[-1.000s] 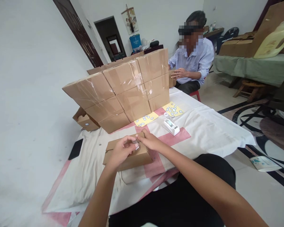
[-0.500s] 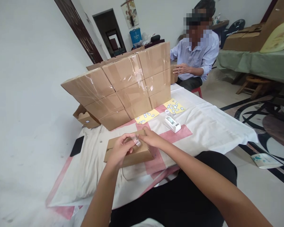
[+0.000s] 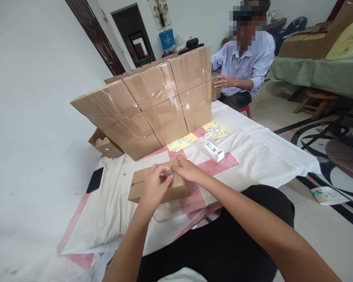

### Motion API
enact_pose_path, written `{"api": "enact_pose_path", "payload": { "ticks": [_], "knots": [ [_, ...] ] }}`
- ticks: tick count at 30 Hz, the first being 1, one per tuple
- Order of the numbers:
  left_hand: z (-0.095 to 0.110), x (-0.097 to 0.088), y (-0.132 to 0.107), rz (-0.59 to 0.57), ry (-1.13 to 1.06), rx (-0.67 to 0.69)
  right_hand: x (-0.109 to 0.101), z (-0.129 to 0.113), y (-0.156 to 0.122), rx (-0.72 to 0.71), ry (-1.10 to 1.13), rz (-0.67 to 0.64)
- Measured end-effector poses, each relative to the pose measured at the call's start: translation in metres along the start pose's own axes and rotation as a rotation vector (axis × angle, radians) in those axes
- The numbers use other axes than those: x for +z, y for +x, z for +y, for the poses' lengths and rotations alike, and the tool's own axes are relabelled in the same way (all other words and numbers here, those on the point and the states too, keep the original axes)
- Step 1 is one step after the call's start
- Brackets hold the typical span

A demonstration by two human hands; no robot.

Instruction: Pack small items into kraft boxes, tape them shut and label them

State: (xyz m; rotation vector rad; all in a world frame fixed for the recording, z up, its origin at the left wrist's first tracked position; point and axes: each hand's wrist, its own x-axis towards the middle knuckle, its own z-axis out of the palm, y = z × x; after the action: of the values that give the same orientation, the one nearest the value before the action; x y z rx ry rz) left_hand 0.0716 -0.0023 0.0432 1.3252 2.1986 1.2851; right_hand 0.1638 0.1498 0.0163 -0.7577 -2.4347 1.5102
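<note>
A small flat cardboard box point(image 3: 141, 187) lies on the white and pink cloth point(image 3: 247, 156) in front of me. My left hand point(image 3: 155, 187) and my right hand point(image 3: 186, 171) rest on its top, fingertips meeting over a small piece of clear tape point(image 3: 170, 172). Both hands pinch that tape against the box's top flap. A white tape dispenser point(image 3: 213, 151) stands just beyond my right hand.
A wall of taped cardboard boxes point(image 3: 153, 105) stands at the back of the cloth. Two yellow sheets with small stickers point(image 3: 182, 143) lie before it. A black phone point(image 3: 94, 179) lies at the left. Another person point(image 3: 244, 66) sits at the far side, hands on a box.
My hands have stayed on the box, fingers drawing closer together over the tape. The view has shifted slightly downward.
</note>
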Motion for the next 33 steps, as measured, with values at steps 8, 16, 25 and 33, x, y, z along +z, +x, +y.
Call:
{"api": "enact_pose_path", "payload": {
  "ticks": [8, 16, 25, 33],
  "knots": [
    [0.004, -0.005, -0.002, 0.040, 0.385, 0.091, 0.001, 0.002, 0.000, 0.007, 0.007, -0.008],
    [-0.003, -0.020, 0.014, -0.012, 0.582, -0.027, -0.002, 0.001, 0.001, -0.013, 0.044, -0.029],
    [-0.021, -0.019, 0.036, -0.132, 0.492, -0.084, -0.003, 0.003, 0.003, -0.025, 0.018, -0.020],
    [-0.019, -0.016, 0.043, -0.117, 0.492, -0.085, 0.006, 0.007, 0.005, -0.028, 0.066, 0.026]
  ]
}}
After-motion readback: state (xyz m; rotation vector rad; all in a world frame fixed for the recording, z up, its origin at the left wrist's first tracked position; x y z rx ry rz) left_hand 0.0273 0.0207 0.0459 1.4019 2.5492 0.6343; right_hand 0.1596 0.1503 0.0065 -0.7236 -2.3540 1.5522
